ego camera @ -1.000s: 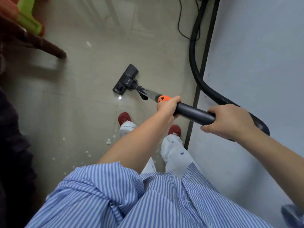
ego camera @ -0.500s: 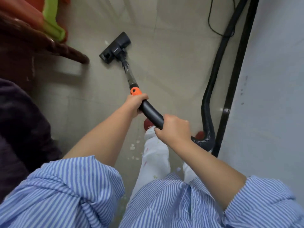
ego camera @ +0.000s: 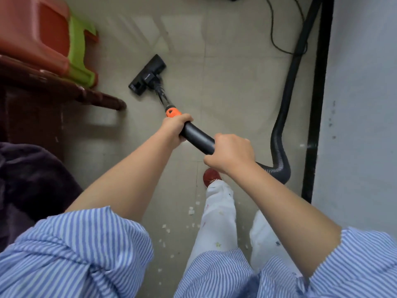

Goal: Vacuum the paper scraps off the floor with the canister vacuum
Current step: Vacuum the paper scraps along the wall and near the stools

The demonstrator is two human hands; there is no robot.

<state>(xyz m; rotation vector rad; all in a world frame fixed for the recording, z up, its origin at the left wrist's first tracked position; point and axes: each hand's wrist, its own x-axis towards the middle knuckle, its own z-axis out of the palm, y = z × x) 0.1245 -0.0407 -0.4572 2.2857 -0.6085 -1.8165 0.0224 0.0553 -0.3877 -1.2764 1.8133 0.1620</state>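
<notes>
The black vacuum floor head [ego camera: 147,75] rests on the grey tiled floor ahead of me, joined to a metal wand with an orange collar [ego camera: 172,112]. My left hand [ego camera: 174,128] grips the black handle tube [ego camera: 197,137] just behind the collar. My right hand [ego camera: 231,154] grips the same tube further back, where the ribbed black hose [ego camera: 279,147] starts. Several small white paper scraps [ego camera: 190,211] lie on the floor near my feet, behind the floor head.
A dark wooden furniture edge [ego camera: 64,87] with red and green plastic stools [ego camera: 49,37] stands at the left. A pale wall with a black baseboard strip [ego camera: 315,108] runs along the right. A thin black cord [ego camera: 277,44] lies on the floor at top right.
The floor head has swung from near my feet out to the left and forward, then drawn back slightly. Both hands kept their grip on the handle tube, and my view shifted.
</notes>
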